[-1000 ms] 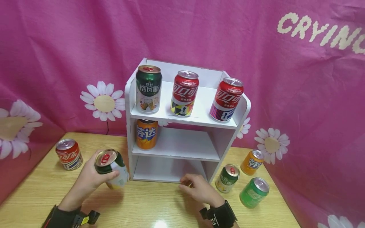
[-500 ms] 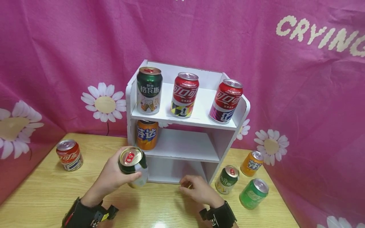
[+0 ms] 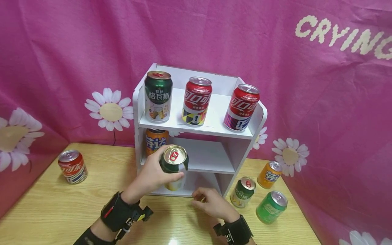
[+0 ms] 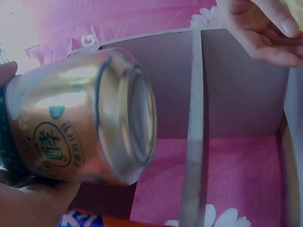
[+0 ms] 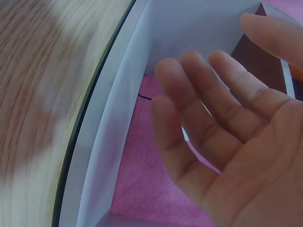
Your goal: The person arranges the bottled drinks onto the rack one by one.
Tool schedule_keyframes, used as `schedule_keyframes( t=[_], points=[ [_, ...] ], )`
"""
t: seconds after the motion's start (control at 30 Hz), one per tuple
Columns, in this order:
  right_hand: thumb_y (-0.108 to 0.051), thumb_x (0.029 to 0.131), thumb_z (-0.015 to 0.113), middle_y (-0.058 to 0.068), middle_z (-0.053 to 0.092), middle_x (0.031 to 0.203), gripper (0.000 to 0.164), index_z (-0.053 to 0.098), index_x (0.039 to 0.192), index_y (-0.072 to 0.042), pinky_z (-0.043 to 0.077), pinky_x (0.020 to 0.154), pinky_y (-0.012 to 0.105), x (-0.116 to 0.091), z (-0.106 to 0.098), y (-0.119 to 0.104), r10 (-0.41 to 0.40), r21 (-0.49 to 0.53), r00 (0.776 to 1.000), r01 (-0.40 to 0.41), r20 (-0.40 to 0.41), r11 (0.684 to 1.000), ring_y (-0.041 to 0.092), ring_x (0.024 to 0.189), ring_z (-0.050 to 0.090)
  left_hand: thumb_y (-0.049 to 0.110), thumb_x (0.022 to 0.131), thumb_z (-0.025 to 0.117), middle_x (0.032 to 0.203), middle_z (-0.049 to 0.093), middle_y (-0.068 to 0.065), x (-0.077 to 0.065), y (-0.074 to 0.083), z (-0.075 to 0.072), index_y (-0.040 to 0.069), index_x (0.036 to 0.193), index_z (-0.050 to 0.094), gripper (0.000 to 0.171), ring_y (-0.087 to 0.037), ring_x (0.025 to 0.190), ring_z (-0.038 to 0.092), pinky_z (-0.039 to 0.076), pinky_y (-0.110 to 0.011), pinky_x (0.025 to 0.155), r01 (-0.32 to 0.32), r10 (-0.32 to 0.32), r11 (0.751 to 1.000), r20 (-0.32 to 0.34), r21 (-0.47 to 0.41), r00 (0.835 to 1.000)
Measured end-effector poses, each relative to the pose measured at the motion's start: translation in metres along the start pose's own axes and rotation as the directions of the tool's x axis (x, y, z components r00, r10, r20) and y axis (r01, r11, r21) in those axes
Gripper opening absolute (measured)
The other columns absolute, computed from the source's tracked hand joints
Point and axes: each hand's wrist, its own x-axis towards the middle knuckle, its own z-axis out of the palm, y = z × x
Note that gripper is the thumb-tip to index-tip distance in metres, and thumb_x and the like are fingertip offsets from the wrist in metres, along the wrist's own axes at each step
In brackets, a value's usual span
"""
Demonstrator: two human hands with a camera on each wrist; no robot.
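My left hand [image 3: 154, 174] grips a green-and-white drink can [image 3: 174, 166] with a gold lid and red tab, in front of the shelf unit's middle level. In the left wrist view the can's gold lower side and base [image 4: 128, 118] point toward the shelves. Just behind the hand, an orange Fanta can [image 3: 156, 140] stands at the left of the middle shelf, partly hidden. My right hand [image 3: 212, 203] holds nothing; its fingers [image 5: 199, 90] are loosely curled before the bottom shelf [image 3: 199, 182].
On the white unit's top shelf [image 3: 171, 119] stand a green can [image 3: 158, 97] and two red cola cans [image 3: 197, 101]. Another red can [image 3: 72, 166] is at the table's left. At right stand a green-and-white can [image 3: 243, 192], an orange can [image 3: 269, 175] and a green can [image 3: 271, 207].
My left hand has carried the can rightward and up, from the left of the shelf unit to before its middle level. The right hand has stayed in place.
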Motion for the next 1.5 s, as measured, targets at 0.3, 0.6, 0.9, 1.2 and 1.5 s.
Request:
schedule_keyframes(
  t=[0.3,0.6,0.9,1.2,1.5],
  points=[
    [-0.017,0.088,0.067,-0.008,0.064,0.086,0.014,0.066,0.097,-0.006,0.050,0.069,0.023,0.000,-0.003,0.000,-0.004,0.000,1.000,0.004,0.001,1.000,0.004,0.078,0.060,0.019,0.069,0.084,0.111,0.061,-0.007,0.020,0.006,0.016,0.012,0.131,0.048,0.073,-0.021,0.098,0.059,0.051,-0.037,0.078,0.009,-0.009,0.999,-0.012,0.044,1.000],
    [-0.016,0.088,0.067,-0.009,0.063,0.087,0.014,0.066,0.098,-0.005,0.050,0.070,0.023,0.000,-0.004,0.000,0.007,0.002,1.000,-0.007,-0.009,1.000,0.004,0.078,0.060,0.022,0.071,0.082,0.109,0.061,-0.007,0.036,0.006,0.022,0.007,0.128,0.046,0.069,-0.021,0.095,0.060,0.052,-0.037,0.075,0.068,-0.067,0.994,-0.011,0.086,0.998],
    [-0.015,0.088,0.067,-0.008,0.063,0.087,0.014,0.065,0.098,-0.005,0.050,0.071,0.024,0.000,-0.004,0.001,0.029,0.015,1.000,-0.029,0.001,0.999,0.005,0.079,0.060,0.023,0.072,0.082,0.112,0.059,-0.011,0.048,-0.002,0.025,0.002,0.131,0.042,0.074,-0.024,0.097,0.059,0.052,-0.037,0.076,0.091,-0.090,0.993,-0.010,0.080,0.996],
    [-0.016,0.089,0.066,-0.008,0.064,0.089,0.015,0.065,0.099,-0.005,0.050,0.070,0.024,0.000,-0.005,0.002,0.037,0.022,0.999,-0.037,0.005,0.999,0.005,0.080,0.060,0.018,0.070,0.083,0.119,0.055,-0.013,0.056,-0.010,0.029,0.004,0.134,0.037,0.080,-0.026,0.105,0.055,0.049,-0.040,0.086,0.079,-0.076,0.996,-0.047,0.048,0.996],
    [-0.015,0.089,0.066,-0.007,0.064,0.088,0.015,0.065,0.099,-0.004,0.050,0.071,0.023,0.000,-0.004,0.001,0.034,0.015,0.999,-0.034,0.001,0.999,0.006,0.080,0.060,0.018,0.070,0.082,0.119,0.056,-0.014,0.061,-0.017,0.032,0.004,0.133,0.039,0.078,-0.026,0.105,0.055,0.047,-0.040,0.089,0.072,-0.068,0.996,-0.059,0.056,0.996]
  ],
)
